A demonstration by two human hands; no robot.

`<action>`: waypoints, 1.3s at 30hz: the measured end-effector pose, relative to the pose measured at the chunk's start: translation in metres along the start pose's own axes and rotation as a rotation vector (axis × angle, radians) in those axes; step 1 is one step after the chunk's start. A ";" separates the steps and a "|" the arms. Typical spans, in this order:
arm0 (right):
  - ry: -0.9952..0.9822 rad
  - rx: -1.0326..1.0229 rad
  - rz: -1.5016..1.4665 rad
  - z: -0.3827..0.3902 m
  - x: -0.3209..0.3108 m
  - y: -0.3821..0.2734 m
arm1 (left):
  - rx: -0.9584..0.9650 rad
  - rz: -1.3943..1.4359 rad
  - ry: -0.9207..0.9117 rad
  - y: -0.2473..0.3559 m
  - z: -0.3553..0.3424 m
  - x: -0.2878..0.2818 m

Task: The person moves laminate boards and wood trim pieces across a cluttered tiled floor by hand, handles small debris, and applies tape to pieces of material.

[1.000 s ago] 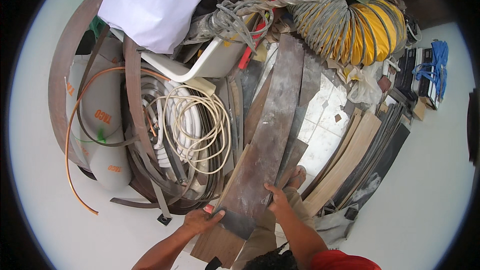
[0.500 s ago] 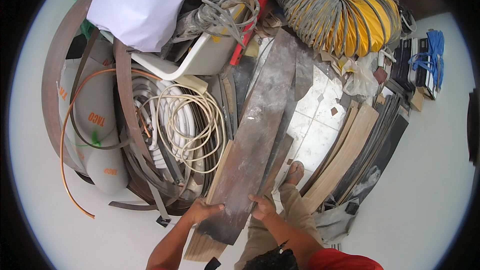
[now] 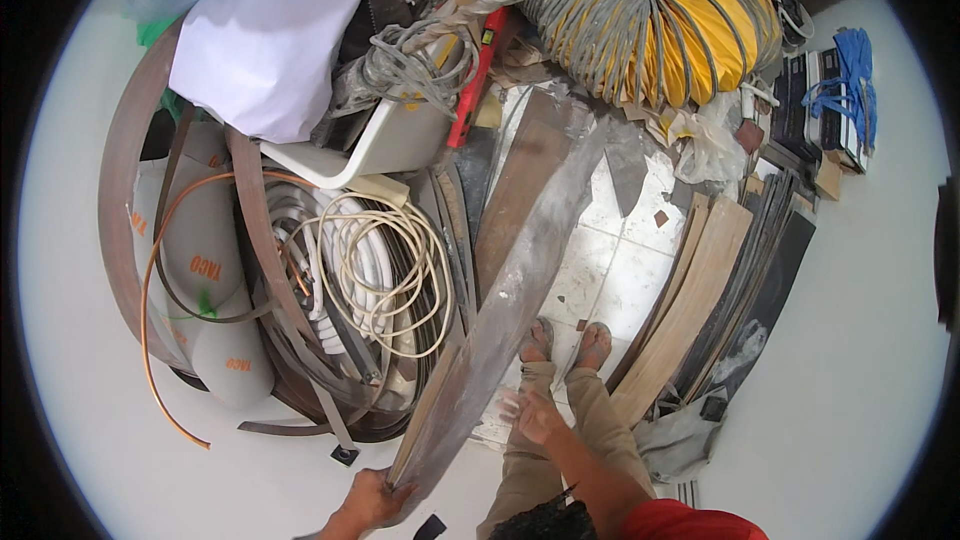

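My left hand (image 3: 370,502) is closed around the near end of a long, dusty dark-brown plank (image 3: 505,295), which slants up and away to the right. A lighter wood-toned strip (image 3: 428,408) lies along the plank's left side, close to that hand. Off the plank, to its right, my right hand (image 3: 537,416) is held in front of my legs with nothing in it; its fingers are apart and a little blurred. Another brown board (image 3: 522,185) lies partly under the far part of the plank.
Coiled cream cable (image 3: 385,275) and white tubing fill the left, beside grey rolls (image 3: 205,260). A yellow ribbed duct (image 3: 680,35) and a red spirit level (image 3: 478,80) are at the far side. Stacked planks (image 3: 680,310) stand right of the tiled floor (image 3: 575,265).
My right hand has let go of the plank and moved right. The plank has turned onto its edge, its near end shifting left and nearer with my left hand.
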State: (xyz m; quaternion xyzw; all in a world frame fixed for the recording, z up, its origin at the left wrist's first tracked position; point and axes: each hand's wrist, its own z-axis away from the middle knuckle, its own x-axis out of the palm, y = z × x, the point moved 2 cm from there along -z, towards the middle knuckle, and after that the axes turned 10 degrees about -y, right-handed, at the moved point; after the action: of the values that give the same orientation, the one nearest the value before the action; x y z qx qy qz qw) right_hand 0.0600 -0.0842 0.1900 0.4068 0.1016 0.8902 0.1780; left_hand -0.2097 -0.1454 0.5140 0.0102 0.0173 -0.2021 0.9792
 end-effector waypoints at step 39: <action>0.000 -0.955 -0.008 0.190 0.171 -0.188 | 0.253 -0.012 -0.226 0.189 0.011 -0.051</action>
State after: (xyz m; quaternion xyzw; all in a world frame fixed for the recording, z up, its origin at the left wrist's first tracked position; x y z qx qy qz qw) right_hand 0.1450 0.1636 0.3700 0.2791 -0.3173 0.8367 0.3483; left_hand -0.1815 0.0482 0.5295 0.1102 -0.1186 -0.2084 0.9645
